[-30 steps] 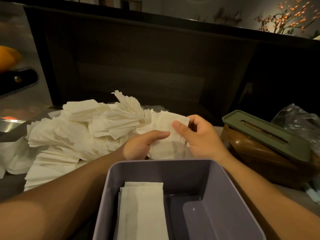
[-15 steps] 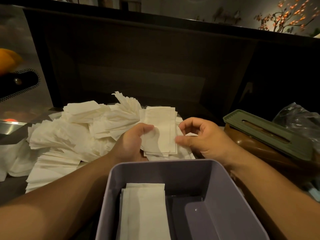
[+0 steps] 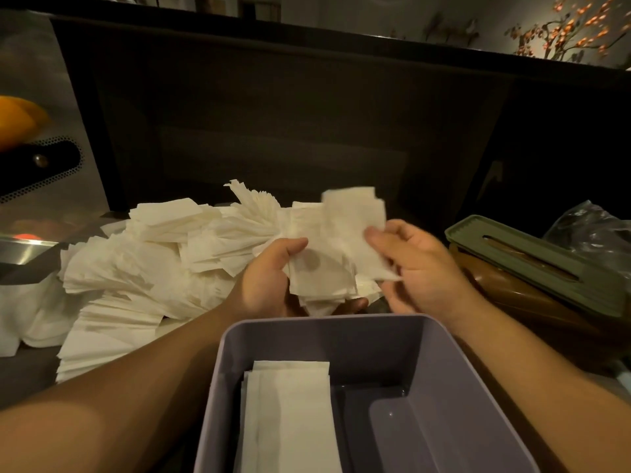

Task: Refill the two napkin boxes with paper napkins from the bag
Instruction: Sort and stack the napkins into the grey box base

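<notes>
**Both hands on a bunch of napkins above the open box**

The left hand (image 3: 269, 278) holds a small bunch of white folded paper napkins (image 3: 327, 268) upright, its grip closed round the lower part of the bunch with the thumb laid across the front. The right hand (image 3: 416, 268) takes the bunch's right edge, its grip a pinch between thumb and fingers on the outermost sheets, which fan up and away from the rest. The bunch hangs just beyond the far wall of the open grey-lilac plastic napkin box (image 3: 444, 363), which sits nearest the camera between the two forearms. Inside that box a flat stack of white napkins (image 3: 290, 414) lies along the left side; the right side of the floor is bare.

Left of the hands a large loose heap of white paper napkins (image 3: 136, 268) sprawls over the dark worktop (image 3: 24, 377). To the right stands a brown napkin box with an olive-green slotted lid (image 3: 532, 261), lid on. Behind it lies a crumpled clear plastic bag (image 3: 590, 230). At far left an orange rounded object (image 3: 17, 121) is partly in view.
</notes>
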A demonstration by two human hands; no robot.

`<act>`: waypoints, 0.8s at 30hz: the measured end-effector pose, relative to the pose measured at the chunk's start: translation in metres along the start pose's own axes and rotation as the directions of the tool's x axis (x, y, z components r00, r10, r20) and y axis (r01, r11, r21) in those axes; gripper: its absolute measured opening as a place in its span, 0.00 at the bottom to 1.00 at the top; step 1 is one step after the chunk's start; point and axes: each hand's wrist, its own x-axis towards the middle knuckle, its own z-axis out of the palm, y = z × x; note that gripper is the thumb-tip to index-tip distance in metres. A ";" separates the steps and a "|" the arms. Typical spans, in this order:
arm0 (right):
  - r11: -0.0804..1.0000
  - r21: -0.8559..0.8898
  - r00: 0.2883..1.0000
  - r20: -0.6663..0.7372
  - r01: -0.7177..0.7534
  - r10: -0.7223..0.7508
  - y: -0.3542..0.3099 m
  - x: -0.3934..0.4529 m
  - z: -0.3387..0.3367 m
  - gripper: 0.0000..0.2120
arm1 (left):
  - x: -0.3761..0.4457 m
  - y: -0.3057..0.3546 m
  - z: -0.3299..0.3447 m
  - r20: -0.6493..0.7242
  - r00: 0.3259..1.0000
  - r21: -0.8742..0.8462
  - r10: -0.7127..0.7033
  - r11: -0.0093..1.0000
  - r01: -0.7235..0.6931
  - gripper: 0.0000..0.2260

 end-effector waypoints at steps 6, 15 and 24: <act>0.832 -0.555 0.996 -0.057 0.020 -0.062 0.007 0.004 0.008 0.06 | -0.001 0.002 0.003 0.038 0.992 0.244 0.120 0.962 -0.125 0.38; 0.838 -0.532 0.993 0.050 0.120 -0.111 0.016 0.001 0.009 0.05 | 0.006 -0.001 0.001 0.068 0.997 0.292 0.038 0.955 -0.056 0.24; 0.835 -0.536 0.986 0.161 0.126 -0.046 0.014 0.000 0.011 0.23 | 0.014 0.001 -0.006 0.199 0.971 0.394 -0.134 0.918 0.046 0.06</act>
